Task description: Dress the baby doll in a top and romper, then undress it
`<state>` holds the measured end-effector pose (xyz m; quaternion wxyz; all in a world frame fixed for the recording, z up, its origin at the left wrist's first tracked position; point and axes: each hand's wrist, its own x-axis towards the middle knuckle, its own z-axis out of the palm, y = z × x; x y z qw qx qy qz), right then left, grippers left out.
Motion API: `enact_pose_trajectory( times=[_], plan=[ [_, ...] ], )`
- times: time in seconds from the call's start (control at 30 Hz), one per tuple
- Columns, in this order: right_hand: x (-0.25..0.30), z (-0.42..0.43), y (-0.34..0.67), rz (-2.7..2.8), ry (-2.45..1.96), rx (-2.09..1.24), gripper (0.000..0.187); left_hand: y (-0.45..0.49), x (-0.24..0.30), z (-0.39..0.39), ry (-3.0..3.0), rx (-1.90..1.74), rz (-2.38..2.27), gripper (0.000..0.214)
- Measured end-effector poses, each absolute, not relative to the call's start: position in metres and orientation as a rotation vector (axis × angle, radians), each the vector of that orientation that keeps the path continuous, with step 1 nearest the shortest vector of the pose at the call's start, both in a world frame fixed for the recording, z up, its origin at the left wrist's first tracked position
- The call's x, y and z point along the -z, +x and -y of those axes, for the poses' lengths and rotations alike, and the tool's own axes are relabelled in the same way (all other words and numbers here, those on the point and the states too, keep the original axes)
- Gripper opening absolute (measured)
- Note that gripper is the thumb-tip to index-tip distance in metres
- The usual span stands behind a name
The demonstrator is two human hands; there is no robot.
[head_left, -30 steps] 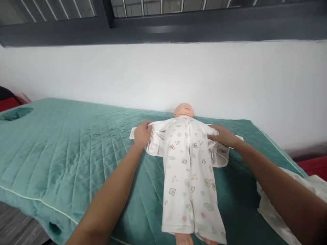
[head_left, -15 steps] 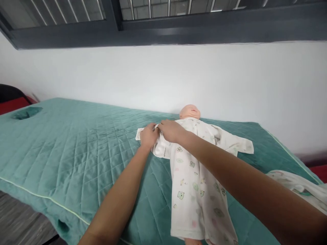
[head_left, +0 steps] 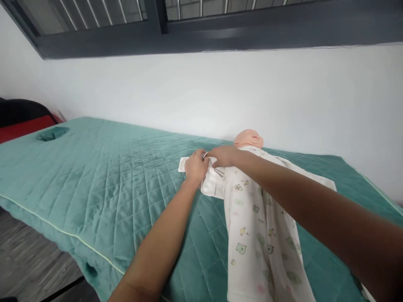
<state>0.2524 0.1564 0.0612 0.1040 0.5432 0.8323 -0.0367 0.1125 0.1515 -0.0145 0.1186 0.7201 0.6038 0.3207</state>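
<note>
A baby doll point(head_left: 248, 137) lies on its back on a teal quilted bed point(head_left: 103, 176), dressed in a white printed romper point(head_left: 255, 218). My left hand point(head_left: 195, 167) is closed on the romper's left sleeve point(head_left: 186, 164), which lies spread out flat. My right hand point(head_left: 222, 156) reaches across the doll's chest and pinches the same sleeve near the shoulder, fingertips touching my left hand. The romper's other sleeve point(head_left: 321, 181) lies spread out to the right.
A white wall point(head_left: 220, 92) rises right behind the bed, with a dark window frame point(head_left: 201, 35) above it. The bed has a face hole point(head_left: 52, 134) at the far left. A red and black seat point(head_left: 22, 119) stands at the left edge. Grey floor point(head_left: 28, 260) lies below the bed's front edge.
My right hand left the doll's right side, crossed over the chest and joined my left hand on the left sleeve. The view has shifted left.
</note>
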Motion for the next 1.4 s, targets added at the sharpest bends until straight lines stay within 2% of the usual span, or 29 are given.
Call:
enact_pose_trajectory(
  times=[0.2, 0.4, 0.63, 0.8, 1.03, 1.23, 1.4],
  plan=[
    [-0.085, -0.139, 0.263, -2.429, 1.56, 0.007, 0.044, 0.107, 0.015, -0.148, 2.041, -1.04, -1.707, 0.029],
    [-0.108, -0.124, 0.276, -2.348, 1.648, -0.077, 0.033, 0.106, 0.019, -0.148, 2.072, -0.891, -1.708, 0.035],
    [-0.108, -0.123, 0.281, -2.381, 1.666, -0.096, 0.039, 0.107, 0.016, -0.141, 2.268, -0.688, -1.763, 0.04],
    [-0.088, -0.132, 0.264, -2.377, 1.677, -0.079, 0.043, 0.111, 0.013, -0.14, 2.467, -0.683, -1.847, 0.031],
    [-0.07, -0.132, 0.266, -2.469, 1.801, -0.028, 0.052, 0.112, 0.017, -0.147, 2.684, -0.709, -1.589, 0.041],
    [-0.079, -0.088, 0.327, -2.678, 2.287, 0.036, 0.039, 0.11, 0.018, -0.146, 2.62, -0.693, -1.657, 0.034],
    [-0.053, -0.05, 0.384, -2.382, 3.005, -0.058, 0.043, 0.111, 0.016, -0.143, 2.573, -0.696, -1.742, 0.034]
  ],
)
